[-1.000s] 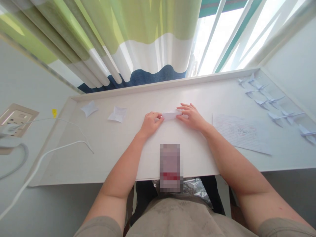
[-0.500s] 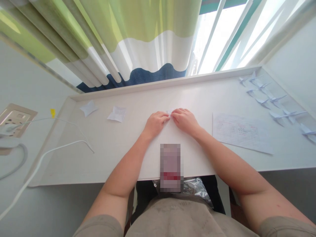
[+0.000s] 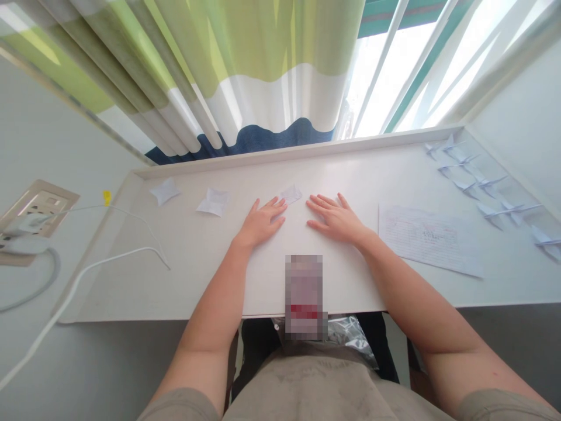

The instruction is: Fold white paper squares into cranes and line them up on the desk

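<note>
A small folded piece of white paper (image 3: pixel 291 194) lies on the white desk (image 3: pixel 280 286), between and just beyond my two hands. My left hand (image 3: pixel 263 222) rests flat with its fingers spread, the fingertips close to the paper's left side; I cannot tell whether they touch it. My right hand (image 3: pixel 335 218) lies flat to the right of the paper, fingers apart and holding nothing. Farther left are two more folded papers, one with raised flaps (image 3: pixel 213 202) and one star-like (image 3: pixel 165 192).
A written sheet (image 3: pixel 429 240) lies right of my right arm. Several folded paper shapes (image 3: pixel 486 181) stand along the desk's right side. A pixelated rectangular thing (image 3: pixel 304 292) is at the front edge. White cables (image 3: pixel 127 252) run across the left, from a wall socket (image 3: pixel 37 216).
Both hands have let go of the small folded paper and moved apart, with fingers spread flat on the desk. The paper now lies in plain sight. The view has shifted slightly.
</note>
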